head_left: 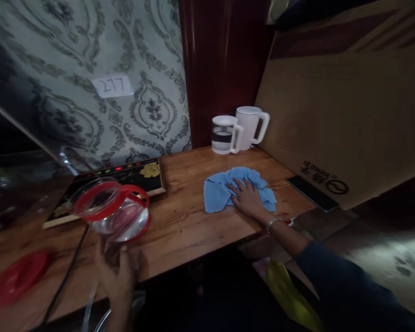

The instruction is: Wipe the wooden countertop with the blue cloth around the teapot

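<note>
The right hand lies flat, fingers spread, on the blue cloth on the wooden table; the left hand grips a glass kettle with red trim, tilted above the table's near edge; judging by this, wiping is in hand, and cloth must meet kettle.

**A:** What is the worktop made of?

**B:** Wood, brown with visible grain and a dull sheen. On it, right of centre, lies a soft, matt blue cloth.

**A:** And the jug near left?

**B:** Clear, glossy glass with a shiny red plastic rim. At the far side stand a clear glass pitcher and a smooth white plastic kettle. A matt cardboard sheet leans at the right.
</note>
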Demonstrator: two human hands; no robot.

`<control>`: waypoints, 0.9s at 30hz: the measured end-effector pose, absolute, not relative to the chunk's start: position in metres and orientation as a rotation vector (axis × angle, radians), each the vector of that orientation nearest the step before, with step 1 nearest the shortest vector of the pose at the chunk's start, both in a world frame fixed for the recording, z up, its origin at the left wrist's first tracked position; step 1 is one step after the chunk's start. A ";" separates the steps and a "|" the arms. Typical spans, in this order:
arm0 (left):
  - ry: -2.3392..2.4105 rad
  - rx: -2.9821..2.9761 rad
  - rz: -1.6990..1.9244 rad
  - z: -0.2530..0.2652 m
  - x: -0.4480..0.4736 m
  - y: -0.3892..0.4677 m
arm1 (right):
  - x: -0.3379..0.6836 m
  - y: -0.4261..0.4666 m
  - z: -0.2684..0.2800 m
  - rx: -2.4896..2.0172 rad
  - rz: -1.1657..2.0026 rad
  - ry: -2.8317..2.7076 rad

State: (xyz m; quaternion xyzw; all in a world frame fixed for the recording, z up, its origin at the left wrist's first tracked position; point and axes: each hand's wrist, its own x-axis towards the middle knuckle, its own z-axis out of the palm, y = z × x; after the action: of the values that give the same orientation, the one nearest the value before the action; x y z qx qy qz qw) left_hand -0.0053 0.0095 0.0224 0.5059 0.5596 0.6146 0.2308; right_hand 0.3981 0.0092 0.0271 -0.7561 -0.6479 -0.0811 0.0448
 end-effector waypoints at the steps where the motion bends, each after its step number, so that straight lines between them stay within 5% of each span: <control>1: 1.564 1.381 1.699 0.023 -0.003 0.009 | 0.388 0.003 0.026 -2.265 -0.241 -2.022; 27: 1.353 1.317 1.441 0.023 -0.003 -0.076 | 0.174 -0.030 0.039 -1.174 0.221 -2.500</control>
State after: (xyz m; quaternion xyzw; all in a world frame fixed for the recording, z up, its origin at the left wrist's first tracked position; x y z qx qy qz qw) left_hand -0.0030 -0.0757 0.0231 0.5144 0.5282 0.5627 0.3739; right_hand 0.1745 -0.0296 0.0387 -0.4165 -0.8868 0.0785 0.1842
